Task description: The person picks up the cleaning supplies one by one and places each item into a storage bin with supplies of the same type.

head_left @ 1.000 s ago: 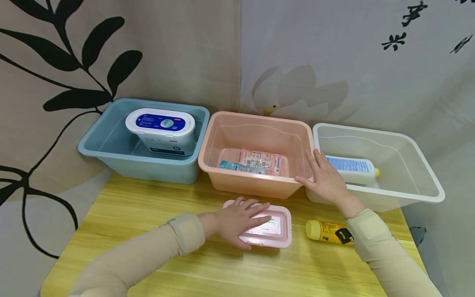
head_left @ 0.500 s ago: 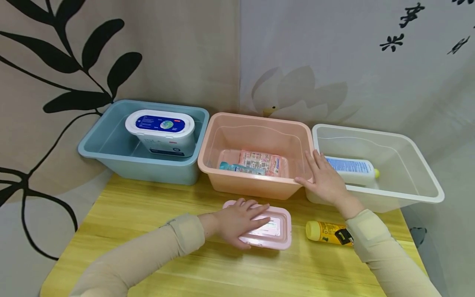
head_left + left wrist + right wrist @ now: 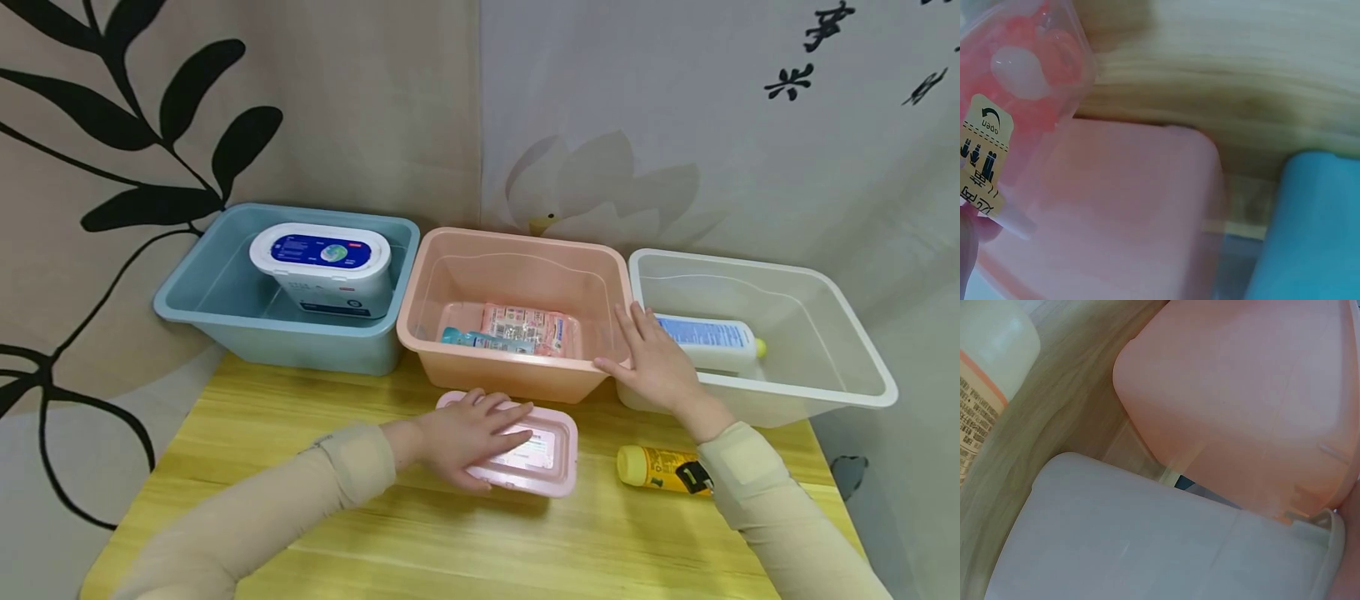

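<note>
In the head view a pink lidded plastic box (image 3: 551,458) is held from above by my left hand (image 3: 457,437), the fingers across its lid and the thumb at its near edge. The left wrist view shows the box's translucent side, with red contents and an "open" sticker (image 3: 988,128). My right hand (image 3: 663,367) rests with spread fingers where the rims of the peach bin (image 3: 517,379) and the white bin (image 3: 810,396) meet. Inside the peach bin lie a pink packet (image 3: 555,329) and a slim teal-capped item (image 3: 472,337).
A blue bin (image 3: 300,342) at left holds a white tub (image 3: 337,292). In the white bin lies a white bottle (image 3: 720,346). A yellow-capped bottle (image 3: 656,465) lies on the wooden table (image 3: 420,550) near my right forearm. Behind the bins hangs a patterned curtain (image 3: 390,108).
My left hand and the pink box have shifted slightly leftward and away from me in the last half second. The right hand keeps its place on the bin rims.
</note>
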A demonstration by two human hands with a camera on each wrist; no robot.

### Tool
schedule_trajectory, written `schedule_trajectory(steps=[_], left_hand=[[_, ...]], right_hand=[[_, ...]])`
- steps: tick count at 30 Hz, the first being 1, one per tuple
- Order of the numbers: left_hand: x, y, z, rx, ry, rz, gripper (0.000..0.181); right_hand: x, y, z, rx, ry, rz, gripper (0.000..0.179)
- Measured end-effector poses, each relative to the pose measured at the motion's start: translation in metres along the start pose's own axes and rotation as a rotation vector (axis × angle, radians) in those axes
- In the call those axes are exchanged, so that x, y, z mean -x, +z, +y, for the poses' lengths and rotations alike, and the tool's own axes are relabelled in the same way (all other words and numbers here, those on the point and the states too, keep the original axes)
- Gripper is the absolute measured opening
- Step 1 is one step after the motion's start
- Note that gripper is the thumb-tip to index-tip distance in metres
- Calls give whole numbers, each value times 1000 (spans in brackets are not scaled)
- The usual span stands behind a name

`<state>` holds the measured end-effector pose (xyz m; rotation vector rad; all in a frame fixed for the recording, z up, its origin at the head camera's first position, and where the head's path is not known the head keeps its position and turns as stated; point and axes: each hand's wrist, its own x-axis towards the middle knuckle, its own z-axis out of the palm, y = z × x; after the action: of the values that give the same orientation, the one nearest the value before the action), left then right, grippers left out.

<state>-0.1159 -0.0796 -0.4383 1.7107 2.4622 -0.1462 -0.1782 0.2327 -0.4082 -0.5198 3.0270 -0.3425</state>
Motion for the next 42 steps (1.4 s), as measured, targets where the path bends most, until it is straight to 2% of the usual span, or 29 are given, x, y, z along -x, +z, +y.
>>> schedule_trajectory(steps=[14,26,32,37,42], left_hand=[[31,-36,-15,100,-2,-28,77],[57,-49,-21,122,-44,-14,76],[76,-58,-21,107,-45,-3,77],[95,-66,-23,112,-77,-7,77],[113,-72,-27,96,-95,23,76]], right_hand=[[0,-4,-3,-3,11,-29,89],[-1,-3,-3,-5,-6,-9,89],[0,-4,-4,3,-7,-20,88],[0,-5,-4,-5,1,-32,89],[0,-5,-3,-9,7,-39,90]])
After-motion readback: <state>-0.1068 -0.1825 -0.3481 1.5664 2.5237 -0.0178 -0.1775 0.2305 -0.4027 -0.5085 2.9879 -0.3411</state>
